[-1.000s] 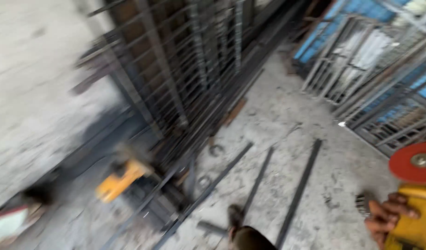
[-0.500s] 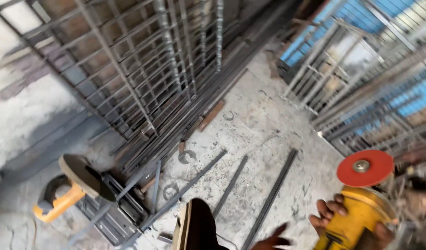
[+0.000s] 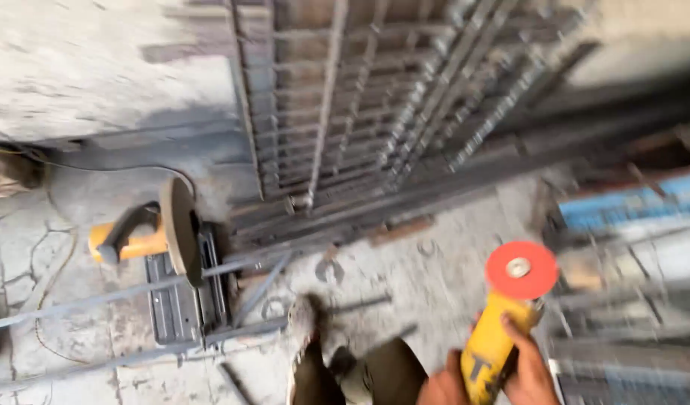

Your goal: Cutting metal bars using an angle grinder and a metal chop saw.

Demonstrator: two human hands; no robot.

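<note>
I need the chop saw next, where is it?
In the head view, the chop saw sits on the floor at lower left, left of the leaning metal grilles and across from the grinder.

The scene was lit by flat, bright daylight, with no single source to be made out. The pale wall [image 3: 97, 60] at upper left was nearly washed out. Soft shadows were cast under the chop saw [image 3: 172, 255] and beneath the leaning metal grilles [image 3: 375, 112]. Heavy motion blur was seen throughout, strongest along the right edge, where shapes were smeared into streaks; only the red disc [image 3: 520, 269] was rendered fairly crisply
</note>
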